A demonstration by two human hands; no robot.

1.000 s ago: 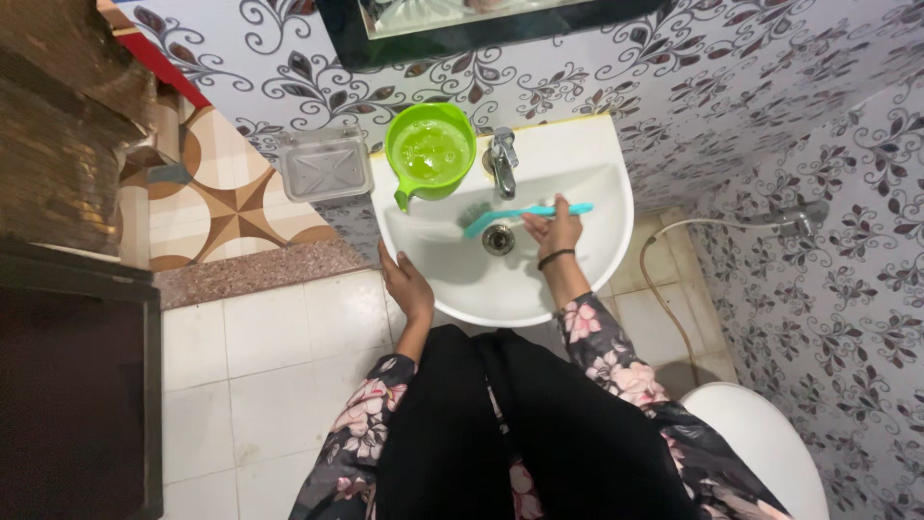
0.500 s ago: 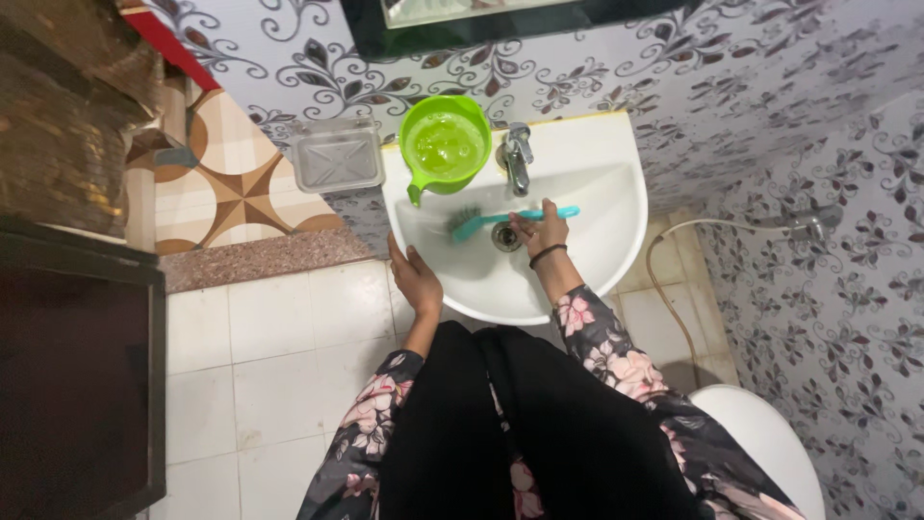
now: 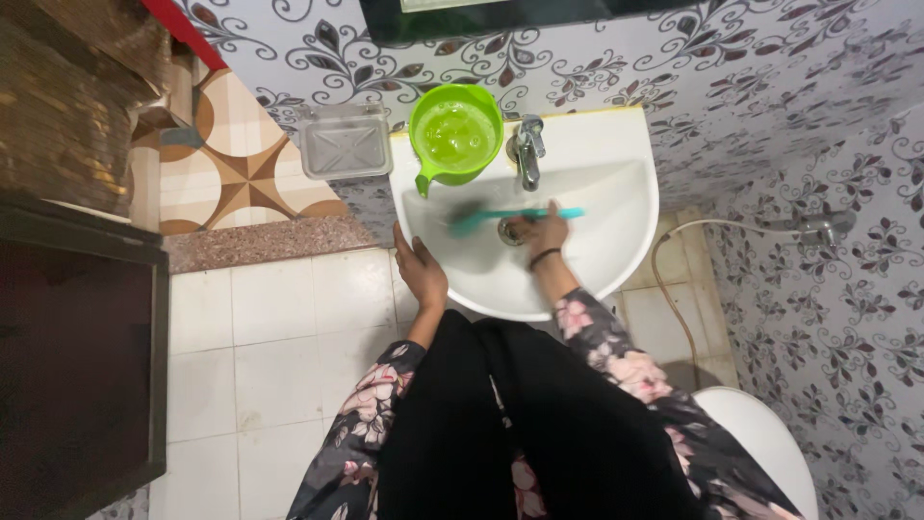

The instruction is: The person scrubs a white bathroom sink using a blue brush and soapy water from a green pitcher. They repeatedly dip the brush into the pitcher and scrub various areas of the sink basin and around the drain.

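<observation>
The right hand (image 3: 542,234) is closed around the handle of a teal scrubbing brush (image 3: 510,216), inside the bowl of the white wash basin (image 3: 626,207). The fingers wrap the handle near its middle, and a dark band sits on the wrist. The brush lies almost level across the bowl, its free handle end pointing to the person's right and its bristle head to the left, against the inner wall of the basin. The head looks blurred, so the bristles cannot be told clearly. The round drain (image 3: 510,231) is just beside the hand, partly hidden by it.

The left hand (image 3: 421,270) lies flat and open on the front left rim of the basin, fingers together, holding nothing.

Behind the brush, a metal tap (image 3: 526,152) stands on the back edge of the basin. Next to it, on the left, a green plastic jug (image 3: 454,137) sits on the rim, with something clear inside. Further left, a clear soap dish (image 3: 345,142) is fixed on the wall. At the bottom right, part of a white toilet (image 3: 760,443) is visible.
</observation>
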